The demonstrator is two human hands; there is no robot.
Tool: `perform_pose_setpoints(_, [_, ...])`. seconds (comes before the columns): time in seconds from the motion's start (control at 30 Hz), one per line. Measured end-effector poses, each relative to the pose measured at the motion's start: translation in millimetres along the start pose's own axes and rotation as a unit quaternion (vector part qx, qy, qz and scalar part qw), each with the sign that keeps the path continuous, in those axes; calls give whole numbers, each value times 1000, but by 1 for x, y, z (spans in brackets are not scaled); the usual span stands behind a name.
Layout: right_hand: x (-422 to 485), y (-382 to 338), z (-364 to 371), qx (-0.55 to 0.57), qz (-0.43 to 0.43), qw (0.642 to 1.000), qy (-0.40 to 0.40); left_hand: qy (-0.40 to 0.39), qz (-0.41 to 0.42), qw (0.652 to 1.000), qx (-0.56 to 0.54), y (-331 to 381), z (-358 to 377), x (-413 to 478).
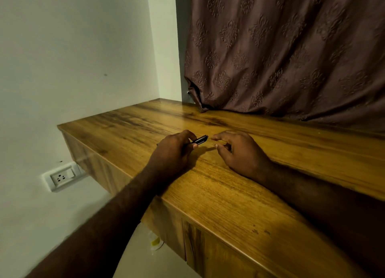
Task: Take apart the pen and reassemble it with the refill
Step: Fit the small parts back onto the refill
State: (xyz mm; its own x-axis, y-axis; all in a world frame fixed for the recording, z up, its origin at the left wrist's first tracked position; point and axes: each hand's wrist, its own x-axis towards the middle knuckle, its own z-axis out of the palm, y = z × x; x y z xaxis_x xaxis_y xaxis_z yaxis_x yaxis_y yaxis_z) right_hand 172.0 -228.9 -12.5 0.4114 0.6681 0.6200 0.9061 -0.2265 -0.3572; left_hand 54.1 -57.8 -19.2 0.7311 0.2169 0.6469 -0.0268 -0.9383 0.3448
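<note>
A dark pen (200,140) pokes out to the right from my left hand (174,150), which is closed around its body just above the wooden desk (229,194). Only the pen's end with its clip shows; the rest is hidden in my fist. My right hand (235,150) rests on the desk a short way to the right of the pen's end, thumb and forefinger apart and curved toward it, with nothing visible between them. No separate refill can be seen.
A brown patterned curtain (291,53) hangs onto the desk's back edge. A white wall with a socket (62,176) lies to the left, below the desk's left end. A small pale object (155,242) sits on the floor under the desk front.
</note>
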Motion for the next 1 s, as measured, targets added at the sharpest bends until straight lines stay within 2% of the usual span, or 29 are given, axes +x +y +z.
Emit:
perform_pose_setpoints(0.17, [10, 32, -9, -33, 135, 986, 87, -1, -4, 1000, -3, -4, 1, 0])
perform_pose_setpoints(0.27, [11, 48, -14, -7, 188, 980, 67, -1, 22, 1000, -4, -1, 0, -1])
perform_pose_setpoints(0.47, [9, 38, -8, -26, 140, 990, -26, -4, 37, 999, 2, -3, 0, -1])
perform_pose_setpoints(0.6, [14, 38, -6, -32, 179, 983, -16, -7, 25, 999, 22, -4, 2, 0])
perform_pose_setpoints(0.77, [19, 25, 3, -101, 230, 968, -24, -10, 14, 1000, 24, -8, 3, 2])
perform_pose_setpoints(1.0, [18, 27, 0, -62, 215, 974, -34, -2, 12, 1000, 25, -7, 3, 1])
